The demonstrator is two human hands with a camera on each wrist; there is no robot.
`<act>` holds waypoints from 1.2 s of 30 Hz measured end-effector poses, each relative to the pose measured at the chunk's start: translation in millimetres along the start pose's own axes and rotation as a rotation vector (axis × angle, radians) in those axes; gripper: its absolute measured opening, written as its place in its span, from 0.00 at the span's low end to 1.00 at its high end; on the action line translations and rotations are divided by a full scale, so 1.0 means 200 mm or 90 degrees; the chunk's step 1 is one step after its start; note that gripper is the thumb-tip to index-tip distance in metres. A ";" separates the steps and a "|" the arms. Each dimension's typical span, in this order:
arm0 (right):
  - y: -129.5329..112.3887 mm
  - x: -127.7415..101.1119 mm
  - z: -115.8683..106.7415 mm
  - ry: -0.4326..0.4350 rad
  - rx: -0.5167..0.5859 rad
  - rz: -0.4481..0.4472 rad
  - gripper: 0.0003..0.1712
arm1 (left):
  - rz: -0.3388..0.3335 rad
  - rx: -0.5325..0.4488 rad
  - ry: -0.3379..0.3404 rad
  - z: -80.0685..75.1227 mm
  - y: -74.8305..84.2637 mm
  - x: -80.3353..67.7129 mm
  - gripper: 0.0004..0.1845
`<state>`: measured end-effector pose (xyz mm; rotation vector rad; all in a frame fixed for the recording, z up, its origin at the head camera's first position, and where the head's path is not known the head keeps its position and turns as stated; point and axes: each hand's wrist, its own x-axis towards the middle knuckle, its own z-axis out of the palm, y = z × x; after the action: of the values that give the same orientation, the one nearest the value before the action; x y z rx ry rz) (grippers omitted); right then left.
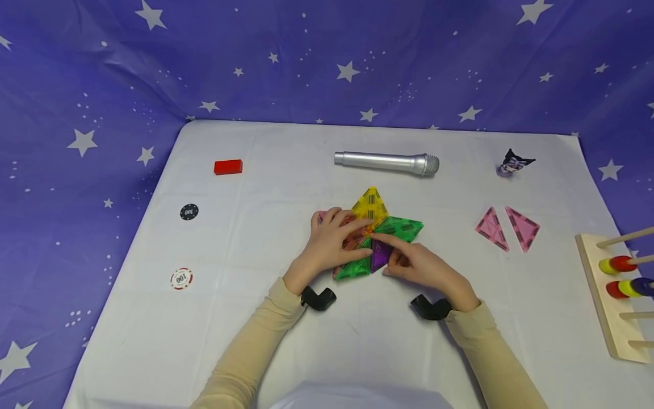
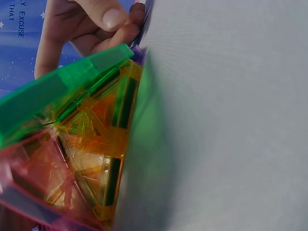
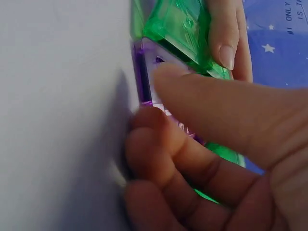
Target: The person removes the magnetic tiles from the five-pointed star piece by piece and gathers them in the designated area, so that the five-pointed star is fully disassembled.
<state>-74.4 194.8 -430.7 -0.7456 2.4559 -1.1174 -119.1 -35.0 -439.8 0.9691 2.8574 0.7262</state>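
Note:
Several translucent magnetic tiles meet around a centre point, with yellow tiles (image 1: 371, 203) at the far side and a green tile (image 1: 406, 228) to the right. My left hand (image 1: 329, 244) rests spread over the red tiles (image 1: 352, 243) and a nearer green tile (image 1: 357, 268), partly hiding them. Reaching in from the right, my right hand (image 1: 421, 266) holds a purple triangular tile (image 1: 379, 255) at the near side. Its index finger stretches to the centre point; the thumb (image 3: 192, 91) overlaps the purple tile and the other fingers curl below.
A silver microphone (image 1: 383, 162) lies behind the tiles. Two pink triangular tiles (image 1: 491, 229) and a small figurine (image 1: 512, 163) are to the right, beside a wooden peg rack (image 1: 603, 301). At the left are a red block (image 1: 228, 167), a black chip (image 1: 189, 212) and a white chip (image 1: 181, 279).

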 end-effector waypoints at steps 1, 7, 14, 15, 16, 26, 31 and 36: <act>0.00 0.01 0.00 0.000 0.001 0.000 0.40 | -0.001 -0.001 0.000 0.00 0.00 0.00 0.32; 0.01 0.02 0.03 0.027 0.008 0.014 0.39 | 0.000 0.002 0.003 -0.01 0.00 0.00 0.32; -0.01 0.02 0.06 0.071 -0.054 0.010 0.38 | 0.001 0.003 0.004 0.00 0.00 0.00 0.32; -0.02 0.02 0.06 0.076 -0.068 0.010 0.38 | 0.002 0.003 0.003 0.00 0.00 0.00 0.32; -0.02 0.02 0.06 0.081 -0.085 0.011 0.38 | 0.002 0.002 0.002 0.00 0.00 0.00 0.32; -0.04 0.01 0.06 0.103 -0.194 0.011 0.35 | 0.000 0.004 -0.001 -0.01 -0.01 0.00 0.32; -0.04 0.01 0.06 0.115 -0.208 -0.004 0.35 | -0.003 0.002 0.001 -0.01 0.00 0.00 0.32; -0.03 -0.02 0.08 0.149 -0.208 -0.035 0.33 | -0.004 0.002 0.002 -0.01 0.00 0.00 0.31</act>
<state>-61.4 183.5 -435.6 -0.8176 2.8767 -0.8738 -119.7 -36.4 -438.2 0.9599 2.8642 0.7236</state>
